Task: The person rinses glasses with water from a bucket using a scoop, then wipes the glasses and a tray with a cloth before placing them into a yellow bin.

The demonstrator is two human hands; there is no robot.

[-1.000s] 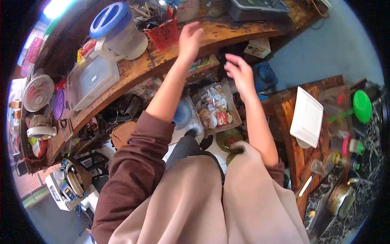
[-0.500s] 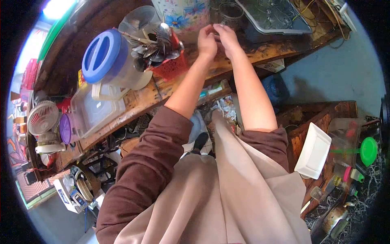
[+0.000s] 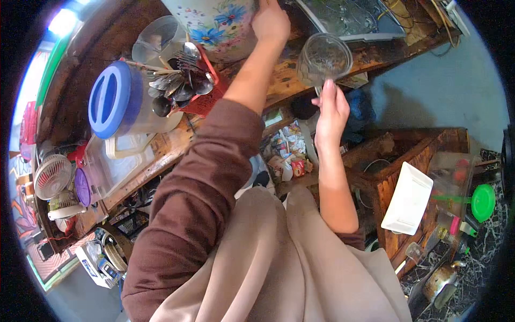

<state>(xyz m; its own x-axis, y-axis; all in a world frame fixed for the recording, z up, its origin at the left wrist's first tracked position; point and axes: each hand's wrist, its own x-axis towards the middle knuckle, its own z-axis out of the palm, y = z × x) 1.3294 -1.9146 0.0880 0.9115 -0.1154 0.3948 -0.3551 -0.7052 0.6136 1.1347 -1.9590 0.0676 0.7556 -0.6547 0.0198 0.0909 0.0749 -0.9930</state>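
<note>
My right hand (image 3: 332, 115) holds a clear round plastic cup (image 3: 324, 61) from below, apparently by its handle, just off the front edge of the wooden counter. The cup's wide mouth faces up toward me. At the top of the view my left hand (image 3: 272, 24) is against the right side of a tall white container (image 3: 214, 27) printed with blue flowers. Its fingertips are cut off by the frame edge, so its grip is hidden. Left of that forearm stands a red basket (image 3: 212, 91) full of spoons and forks (image 3: 179, 80).
A blue-lidded jug (image 3: 110, 99), clear plastic boxes (image 3: 120, 158) and a small fan (image 3: 53, 177) line the counter (image 3: 179, 142) on the left. A rimmed tray (image 3: 348, 21) lies at the back right. Below right, a white dish (image 3: 409, 198) rests by a wooden edge.
My hands were together at the counter's back and have parted. The right came down and right, now with the cup; the left moved up to the flowered container. The view shifted slightly.
</note>
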